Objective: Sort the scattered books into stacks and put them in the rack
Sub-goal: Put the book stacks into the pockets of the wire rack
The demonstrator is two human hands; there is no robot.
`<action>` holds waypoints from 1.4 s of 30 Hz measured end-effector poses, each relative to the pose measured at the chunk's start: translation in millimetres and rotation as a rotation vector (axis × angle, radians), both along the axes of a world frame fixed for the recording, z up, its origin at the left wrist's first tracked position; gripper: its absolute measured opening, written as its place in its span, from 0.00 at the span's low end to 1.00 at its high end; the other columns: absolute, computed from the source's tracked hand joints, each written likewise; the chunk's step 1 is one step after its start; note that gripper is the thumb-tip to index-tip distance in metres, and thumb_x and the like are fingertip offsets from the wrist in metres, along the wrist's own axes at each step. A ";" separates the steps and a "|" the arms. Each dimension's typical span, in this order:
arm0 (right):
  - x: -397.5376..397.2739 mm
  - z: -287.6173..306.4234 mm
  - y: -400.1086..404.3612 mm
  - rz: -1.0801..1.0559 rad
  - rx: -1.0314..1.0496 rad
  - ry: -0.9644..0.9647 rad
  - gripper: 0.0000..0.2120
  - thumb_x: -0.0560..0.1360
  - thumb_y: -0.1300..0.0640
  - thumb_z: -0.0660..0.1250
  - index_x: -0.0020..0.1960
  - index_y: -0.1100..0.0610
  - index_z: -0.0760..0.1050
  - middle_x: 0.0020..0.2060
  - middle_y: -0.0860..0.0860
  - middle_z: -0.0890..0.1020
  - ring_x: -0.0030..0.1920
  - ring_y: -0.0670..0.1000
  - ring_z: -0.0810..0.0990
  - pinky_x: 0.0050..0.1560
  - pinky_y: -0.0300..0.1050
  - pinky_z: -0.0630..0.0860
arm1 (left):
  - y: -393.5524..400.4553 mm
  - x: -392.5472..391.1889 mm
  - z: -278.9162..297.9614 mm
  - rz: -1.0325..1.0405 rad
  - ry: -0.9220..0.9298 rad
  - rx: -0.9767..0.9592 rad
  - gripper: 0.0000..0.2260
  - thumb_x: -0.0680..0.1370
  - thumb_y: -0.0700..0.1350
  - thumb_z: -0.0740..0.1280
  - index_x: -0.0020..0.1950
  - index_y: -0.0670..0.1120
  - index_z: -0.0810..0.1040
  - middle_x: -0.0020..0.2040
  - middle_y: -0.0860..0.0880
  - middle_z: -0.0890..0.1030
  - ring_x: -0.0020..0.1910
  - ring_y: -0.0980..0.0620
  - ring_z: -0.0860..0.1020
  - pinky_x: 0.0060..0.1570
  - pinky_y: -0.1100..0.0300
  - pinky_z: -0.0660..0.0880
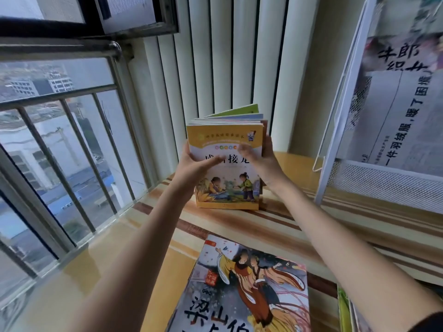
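A stack of thin picture books stands upright on its lower edge on the striped table top, its yellow-bordered front cover facing me. My left hand grips the stack's left side with the thumb across the cover. My right hand grips the right side, its thumb also on the cover. A larger book with a painted couple on its cover lies flat on the table nearer to me. The white wire-mesh rack stands at the right with large books leaning inside it.
A window with metal bars runs along the left. White vertical blinds hang behind the stack. The striped table stretches from the rack toward me. Green book edges show at the lower right.
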State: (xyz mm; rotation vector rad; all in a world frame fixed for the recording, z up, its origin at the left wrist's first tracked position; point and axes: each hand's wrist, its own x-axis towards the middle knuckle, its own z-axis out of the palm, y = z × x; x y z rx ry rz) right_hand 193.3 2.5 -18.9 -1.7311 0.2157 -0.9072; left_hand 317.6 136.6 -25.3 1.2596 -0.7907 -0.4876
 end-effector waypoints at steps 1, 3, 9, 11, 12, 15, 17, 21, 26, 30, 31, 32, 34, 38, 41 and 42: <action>-0.8 -4.2 -1.6 -0.021 0.008 0.023 0.33 0.57 0.30 0.71 0.57 0.43 0.67 0.53 0.41 0.77 0.51 0.32 0.76 0.47 0.25 0.72 | -1.1 0.1 -0.5 -0.018 0.001 -0.013 0.39 0.61 0.45 0.79 0.67 0.40 0.65 0.59 0.38 0.78 0.56 0.41 0.80 0.52 0.48 0.79; -3.6 -20.4 -6.0 0.000 0.026 0.077 0.38 0.57 0.36 0.73 0.61 0.49 0.63 0.56 0.48 0.76 0.49 0.31 0.76 0.44 0.25 0.72 | -1.3 3.3 -4.0 -0.079 0.040 -0.032 0.38 0.63 0.44 0.78 0.69 0.43 0.65 0.59 0.39 0.79 0.56 0.40 0.80 0.48 0.51 0.79; -4.1 -48.8 -8.2 -0.046 0.086 0.083 0.31 0.57 0.36 0.75 0.57 0.46 0.75 0.49 0.43 0.83 0.50 0.40 0.81 0.43 0.30 0.76 | -10.5 -1.5 -11.2 -0.117 0.024 0.071 0.44 0.58 0.50 0.82 0.68 0.40 0.65 0.59 0.37 0.78 0.54 0.42 0.81 0.48 0.52 0.80; -2.9 -47.6 -6.2 -0.075 0.109 0.067 0.25 0.58 0.35 0.74 0.53 0.40 0.76 0.47 0.37 0.83 0.49 0.38 0.81 0.43 0.29 0.75 | -15.0 -4.0 -12.5 -0.061 0.030 0.073 0.45 0.58 0.48 0.81 0.68 0.40 0.64 0.60 0.35 0.76 0.56 0.41 0.80 0.52 0.47 0.79; -2.9 -46.6 -6.1 -0.088 0.113 0.065 0.24 0.58 0.35 0.74 0.52 0.39 0.76 0.47 0.36 0.83 0.48 0.37 0.81 0.43 0.28 0.75 | -16.1 -3.3 -13.0 -0.046 0.030 0.069 0.44 0.58 0.47 0.81 0.69 0.40 0.63 0.61 0.35 0.75 0.56 0.40 0.80 0.54 0.44 0.78; -5.6 -41.2 -4.4 -0.105 0.112 0.060 0.26 0.59 0.37 0.74 0.54 0.44 0.76 0.46 0.38 0.83 0.48 0.37 0.81 0.42 0.28 0.75 | -13.6 -3.2 -9.4 -0.044 -0.025 0.094 0.39 0.64 0.43 0.79 0.68 0.40 0.62 0.61 0.35 0.75 0.55 0.41 0.80 0.51 0.46 0.79; -11.5 -32.6 -1.9 -0.115 0.123 0.066 0.25 0.59 0.38 0.74 0.53 0.46 0.77 0.44 0.39 0.84 0.45 0.37 0.81 0.40 0.28 0.75 | -11.9 -11.1 -1.3 -0.027 -0.078 0.096 0.33 0.66 0.43 0.77 0.65 0.41 0.63 0.60 0.36 0.75 0.52 0.44 0.82 0.46 0.52 0.81; -33.8 -2.5 9.5 -0.167 0.186 0.025 0.13 0.65 0.46 0.74 0.47 0.49 0.78 0.37 0.43 0.83 0.34 0.39 0.80 0.35 0.33 0.74 | -10.7 -37.8 31.5 0.054 -0.169 0.068 0.31 0.64 0.50 0.77 0.61 0.39 0.70 0.55 0.39 0.79 0.49 0.45 0.83 0.46 0.50 0.81; -103.7 47.6 28.5 -0.281 0.152 0.097 0.06 0.72 0.48 0.71 0.38 0.48 0.77 0.28 0.38 0.80 0.28 0.35 0.76 0.31 0.30 0.70 | -0.9 -99.6 73.8 -0.012 -0.130 0.024 0.19 0.66 0.49 0.77 0.53 0.44 0.78 0.45 0.44 0.85 0.42 0.47 0.85 0.40 0.57 0.81; -201.6 67.9 49.0 -0.345 0.168 0.525 0.26 0.70 0.33 0.63 0.63 0.44 0.75 0.51 0.45 0.77 0.25 0.37 0.76 0.52 0.46 0.75 | 1.7 -167.7 80.7 -0.237 0.046 0.296 0.16 0.71 0.51 0.74 0.50 0.40 0.80 0.34 0.46 0.84 0.29 0.51 0.82 0.31 0.62 0.79; -229.2 71.0 55.5 -0.385 0.167 0.625 0.28 0.71 0.32 0.61 0.65 0.44 0.73 0.54 0.46 0.76 0.18 0.38 0.73 0.57 0.49 0.73 | 0.5 -190.1 78.8 -0.325 0.101 0.366 0.13 0.73 0.51 0.71 0.47 0.41 0.79 0.30 0.47 0.83 0.25 0.53 0.80 0.27 0.65 0.77; -256.5 72.4 60.4 -0.425 0.163 0.694 0.29 0.71 0.31 0.60 0.67 0.45 0.72 0.57 0.47 0.76 0.15 0.39 0.70 0.60 0.49 0.71 | -1.8 -213.9 75.1 -0.405 0.134 0.420 0.11 0.75 0.51 0.69 0.45 0.42 0.78 0.29 0.48 0.82 0.23 0.54 0.79 0.25 0.66 0.76; -310.9 72.4 65.3 -0.531 0.144 0.779 0.31 0.71 0.31 0.60 0.67 0.47 0.71 0.59 0.49 0.77 0.13 0.39 0.69 0.51 0.43 0.71 | -8.6 -264.2 64.7 -0.487 0.131 0.505 0.11 0.76 0.53 0.67 0.44 0.45 0.77 0.30 0.49 0.81 0.22 0.55 0.77 0.25 0.68 0.73; -417.4 62.7 63.4 -0.797 0.190 0.895 0.41 0.65 0.27 0.64 0.67 0.54 0.69 0.42 0.51 0.81 0.35 0.49 0.83 0.34 0.40 0.66 | -26.9 -362.4 43.7 -0.597 0.081 0.551 0.13 0.75 0.54 0.68 0.48 0.45 0.76 0.40 0.46 0.78 0.28 0.52 0.74 0.31 0.64 0.68; -480.9 52.6 64.8 -0.946 0.266 0.938 0.51 0.62 0.26 0.65 0.72 0.60 0.62 0.38 0.55 0.83 0.32 0.46 0.79 0.26 0.38 0.68 | -35.0 -423.5 31.7 -0.653 0.052 0.484 0.07 0.74 0.47 0.70 0.44 0.45 0.76 0.31 0.48 0.80 0.22 0.56 0.76 0.24 0.70 0.69; -497.8 48.4 65.1 -0.958 0.277 0.962 0.51 0.62 0.26 0.65 0.72 0.60 0.62 0.36 0.54 0.83 0.29 0.45 0.77 0.23 0.35 0.68 | -36.5 -441.0 26.1 -0.691 0.054 0.457 0.05 0.75 0.45 0.69 0.45 0.44 0.77 0.34 0.48 0.82 0.23 0.57 0.77 0.23 0.70 0.70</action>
